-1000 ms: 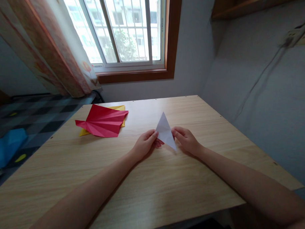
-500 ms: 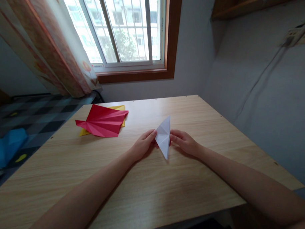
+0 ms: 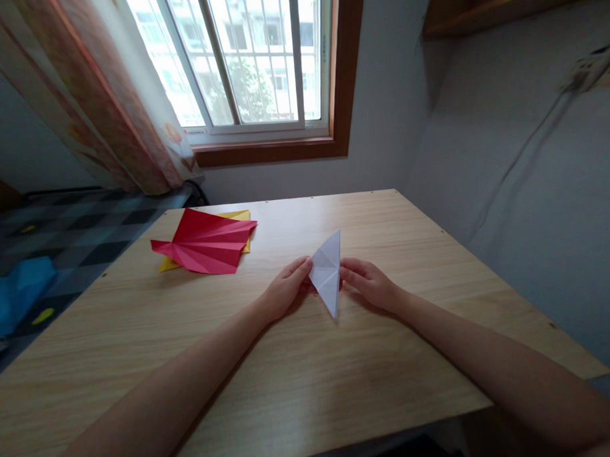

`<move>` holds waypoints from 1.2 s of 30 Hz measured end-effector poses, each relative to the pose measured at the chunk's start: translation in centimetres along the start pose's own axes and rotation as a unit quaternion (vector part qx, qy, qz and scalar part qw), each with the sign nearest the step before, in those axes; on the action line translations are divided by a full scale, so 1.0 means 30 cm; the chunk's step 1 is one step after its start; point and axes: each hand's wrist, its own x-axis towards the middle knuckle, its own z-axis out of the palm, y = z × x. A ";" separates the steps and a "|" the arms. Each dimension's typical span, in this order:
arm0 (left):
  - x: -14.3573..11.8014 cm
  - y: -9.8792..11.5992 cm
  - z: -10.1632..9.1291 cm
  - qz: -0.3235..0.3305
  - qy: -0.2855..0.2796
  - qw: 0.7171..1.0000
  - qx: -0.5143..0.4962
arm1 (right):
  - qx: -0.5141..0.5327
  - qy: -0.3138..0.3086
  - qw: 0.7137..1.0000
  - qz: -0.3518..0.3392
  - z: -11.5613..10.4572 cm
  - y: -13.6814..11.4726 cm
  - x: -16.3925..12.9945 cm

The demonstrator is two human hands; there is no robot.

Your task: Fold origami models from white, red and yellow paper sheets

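Observation:
A white folded paper triangle [image 3: 328, 272] with creases stands on its edge on the wooden table [image 3: 300, 368], near the middle. My left hand [image 3: 285, 291] pinches its left corner with thumb and fingers. My right hand [image 3: 370, 284] holds its right edge, fingertips against the fold. The long point of the paper aims toward me, the other point toward the window.
A red pleated paper [image 3: 207, 246] lies on a yellow sheet [image 3: 240, 217] at the table's far left. Behind stand a window [image 3: 251, 60] and a patterned curtain [image 3: 84, 94]. A bed with a checked cover [image 3: 59, 230] and a blue cloth [image 3: 12, 295] is at left.
The white triangle has turned from lying flat and wide between my hands to standing narrow on its edge. Both hands kept their hold and barely shifted.

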 end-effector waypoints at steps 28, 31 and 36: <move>-0.005 0.001 0.007 0.025 0.011 0.999 0.018 | 0.132 0.045 0.988 0.066 0.027 0.012 -0.004; -0.007 0.004 0.011 0.026 0.016 0.999 0.020 | 0.117 0.044 0.990 0.065 0.025 0.004 -0.002; -0.011 0.008 0.012 0.028 0.016 0.999 0.033 | 0.067 0.040 0.996 0.046 0.014 -0.002 0.008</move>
